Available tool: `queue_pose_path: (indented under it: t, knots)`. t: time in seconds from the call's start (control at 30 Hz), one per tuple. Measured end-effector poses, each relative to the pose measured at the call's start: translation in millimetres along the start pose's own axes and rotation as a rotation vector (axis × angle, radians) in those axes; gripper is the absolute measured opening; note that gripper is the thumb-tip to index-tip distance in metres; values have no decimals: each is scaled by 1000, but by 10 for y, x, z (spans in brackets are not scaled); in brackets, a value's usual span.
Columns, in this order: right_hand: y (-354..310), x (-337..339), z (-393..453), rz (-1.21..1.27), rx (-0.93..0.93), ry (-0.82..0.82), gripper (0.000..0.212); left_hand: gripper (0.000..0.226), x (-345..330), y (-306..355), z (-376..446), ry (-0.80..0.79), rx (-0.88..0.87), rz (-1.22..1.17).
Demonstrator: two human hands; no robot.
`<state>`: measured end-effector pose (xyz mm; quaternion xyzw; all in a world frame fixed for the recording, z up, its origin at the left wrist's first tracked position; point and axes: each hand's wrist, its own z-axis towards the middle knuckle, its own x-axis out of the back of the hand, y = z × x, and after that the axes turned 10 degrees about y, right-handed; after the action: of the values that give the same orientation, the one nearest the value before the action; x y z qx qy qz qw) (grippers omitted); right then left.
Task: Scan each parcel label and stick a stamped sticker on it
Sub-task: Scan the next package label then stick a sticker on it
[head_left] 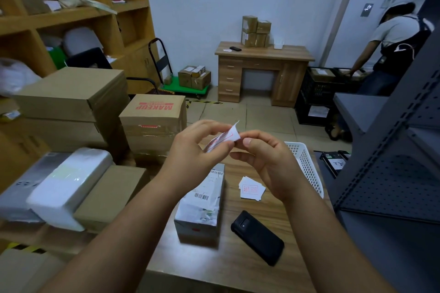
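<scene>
Both my hands are raised above the wooden table, pinching a small white sticker with a red stamp on it. My left hand holds its lower left part and my right hand grips its right edge, the paper curling between them. Below them a small parcel box lies on the table, its white barcode label facing up. A little stack of stamped stickers lies to the right of the parcel. A black handheld scanner rests on the table near the parcel's front right corner.
A white plastic basket stands at the table's right edge beside dark metal shelving. Cardboard boxes and wrapped parcels are stacked to the left. A person works at black crates at the back right.
</scene>
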<state>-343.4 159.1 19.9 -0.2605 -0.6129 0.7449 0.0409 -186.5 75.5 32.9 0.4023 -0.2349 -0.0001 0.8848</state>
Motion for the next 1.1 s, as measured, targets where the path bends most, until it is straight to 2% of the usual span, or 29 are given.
queue_pose_path:
  t: [0.2,1.1]
  knots:
    - [-90,-111,62,-8,38,-32,15,25,51,23,48,36,80,-50]
    - [-306,-630,331,-175,204,55,8,25,393,14,364,64,-38,-47]
